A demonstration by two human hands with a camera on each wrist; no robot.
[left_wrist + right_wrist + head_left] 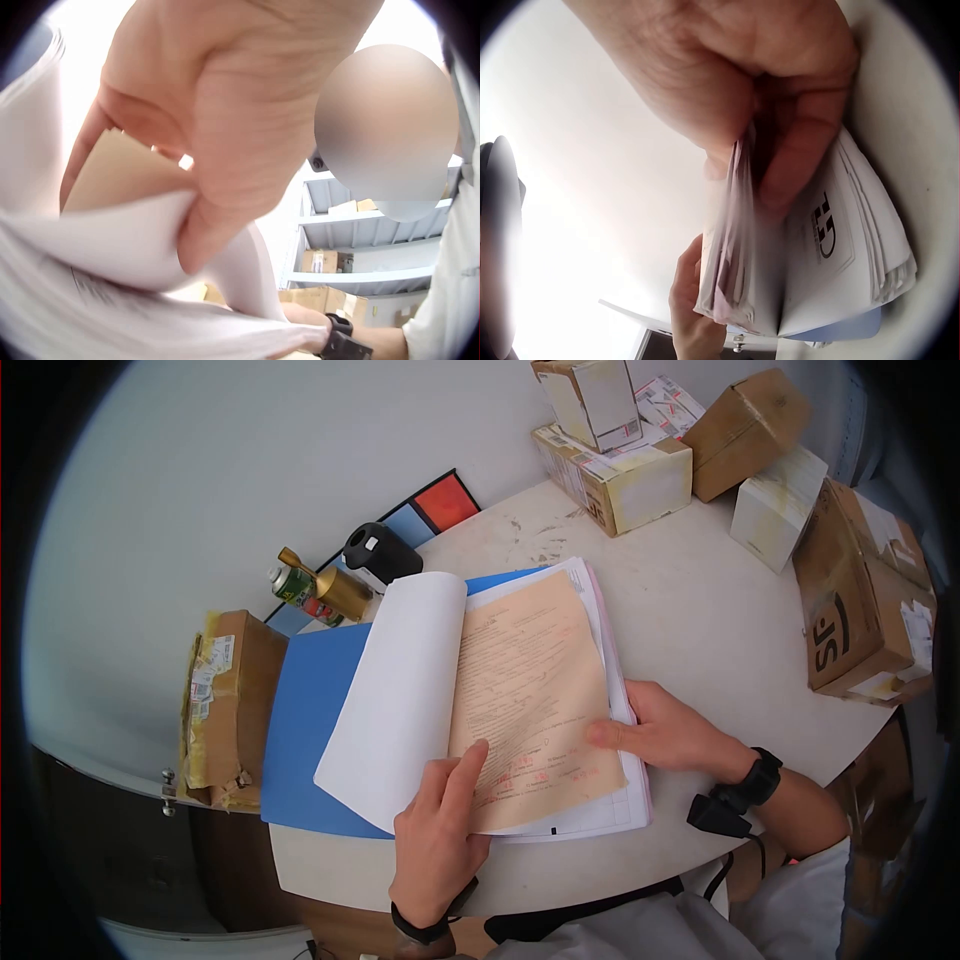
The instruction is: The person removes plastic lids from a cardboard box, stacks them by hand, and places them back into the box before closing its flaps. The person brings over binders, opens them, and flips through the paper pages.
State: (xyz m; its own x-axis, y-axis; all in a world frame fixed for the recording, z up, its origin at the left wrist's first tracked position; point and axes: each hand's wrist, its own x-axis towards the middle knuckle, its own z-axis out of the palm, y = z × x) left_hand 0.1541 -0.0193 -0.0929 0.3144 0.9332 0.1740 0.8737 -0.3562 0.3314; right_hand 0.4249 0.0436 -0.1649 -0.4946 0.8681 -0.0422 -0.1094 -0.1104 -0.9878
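A tan printed sheet (pixel 530 690) with red handwriting lies on a thick stack of white papers (pixel 608 810), over a blue folder (pixel 300 730). White pages (pixel 390 690) are turned over to the left. My left hand (pixel 440 835) pinches the tan sheet's lower left part; in the left wrist view the left hand (pixel 217 97) has its thumb under the paper (pixel 127 232) and fingers on the far side. My right hand (pixel 680 730) grips the stack's right edge, thumb on top; the right wrist view shows the right hand's fingers (pixel 795 157) curled beneath a bundle of pages (pixel 735 247).
Cardboard boxes (pixel 650 485) stand at the back right, with a larger box (pixel 850 600) at the right edge. Another box (pixel 235 710) stands left of the folder. A black holder (pixel 385 555), a green can (pixel 295 588) and a gold cup (pixel 343 593) are behind it.
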